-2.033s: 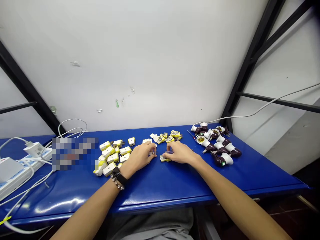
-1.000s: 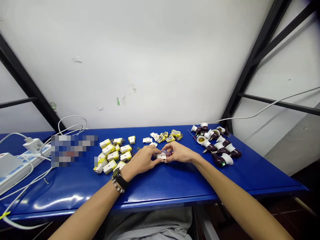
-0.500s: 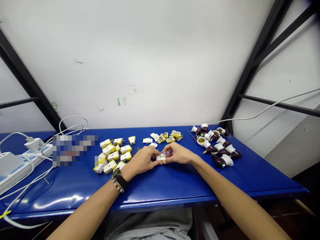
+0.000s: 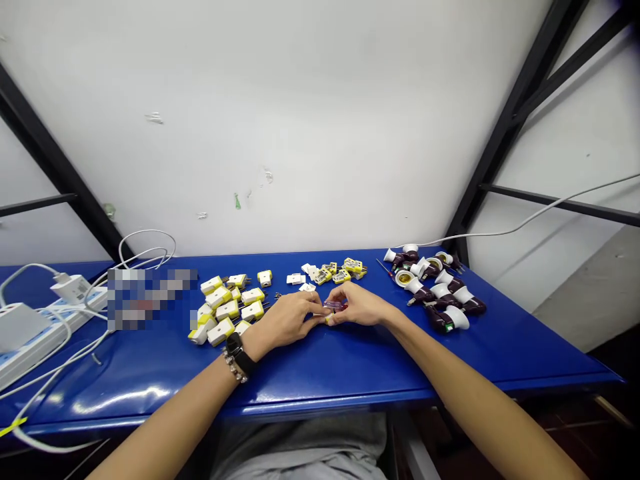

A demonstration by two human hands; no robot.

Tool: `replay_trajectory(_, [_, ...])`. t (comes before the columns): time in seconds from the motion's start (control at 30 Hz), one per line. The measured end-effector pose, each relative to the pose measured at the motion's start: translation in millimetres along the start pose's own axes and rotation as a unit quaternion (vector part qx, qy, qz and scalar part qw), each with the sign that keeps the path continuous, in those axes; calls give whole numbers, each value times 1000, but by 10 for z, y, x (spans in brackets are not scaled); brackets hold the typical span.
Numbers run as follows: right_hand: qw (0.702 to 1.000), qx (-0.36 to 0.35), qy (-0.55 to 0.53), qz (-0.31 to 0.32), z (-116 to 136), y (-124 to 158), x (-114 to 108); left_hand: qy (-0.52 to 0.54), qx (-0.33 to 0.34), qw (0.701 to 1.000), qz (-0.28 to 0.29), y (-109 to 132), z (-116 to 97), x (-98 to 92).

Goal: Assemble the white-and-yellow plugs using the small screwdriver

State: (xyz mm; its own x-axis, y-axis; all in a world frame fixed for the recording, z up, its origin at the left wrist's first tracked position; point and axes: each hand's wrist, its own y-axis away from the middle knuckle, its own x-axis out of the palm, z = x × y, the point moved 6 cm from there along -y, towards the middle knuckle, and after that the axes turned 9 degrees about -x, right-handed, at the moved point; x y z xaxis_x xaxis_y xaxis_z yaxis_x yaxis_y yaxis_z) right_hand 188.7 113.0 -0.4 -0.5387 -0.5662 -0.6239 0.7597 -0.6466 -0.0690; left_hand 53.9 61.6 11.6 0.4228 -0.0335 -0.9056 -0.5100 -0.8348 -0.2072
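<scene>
My left hand (image 4: 287, 319) and my right hand (image 4: 359, 305) meet at the middle of the blue table (image 4: 350, 367), fingertips pinched together on one small yellow and white plug adapter (image 4: 327, 319). A small screwdriver with a clear reddish handle (image 4: 335, 305) sits in my right fingers, over the adapter. My left wrist carries a black watch and a bead bracelet. The adapter is mostly hidden by my fingers.
Several assembled yellow and white adapters (image 4: 227, 310) lie to the left. Loose adapter parts (image 4: 333, 272) lie behind my hands. Several dark lamp-socket plugs (image 4: 435, 288) lie at the right. A white power strip (image 4: 30, 333) with cables lies at the far left; a wall rises behind.
Two seconds ago my hands were apart, each on a piece on the table. They have come together and now hold one adapter between them, lowered slightly toward the table.
</scene>
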Motion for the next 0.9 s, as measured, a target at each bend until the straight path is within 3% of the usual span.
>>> replay_trajectory(0.23, [1000,-12,14,2,20,9,-21,-45,10,999,-21,13,-54,18])
replay_trajectory(0.33, [998,-25,37,-40,80,29,-133,-80,-20,994,-65,11,51,-146])
replay_trajectory(0.43, [990,-46,47,-127,141,54,-304,-151,-120,975,-110,42,329,-391])
replay_trajectory(0.53, [979,-50,56,-191,152,74,-411,-200,-234,948,-83,121,639,-536])
replay_trajectory(0.63, [973,-45,59,-217,142,81,-431,-201,-293,934,-37,188,796,-540])
replay_trajectory(0.9, [973,-57,88,-205,210,67,-387,-200,-282,938,-8,130,753,-419])
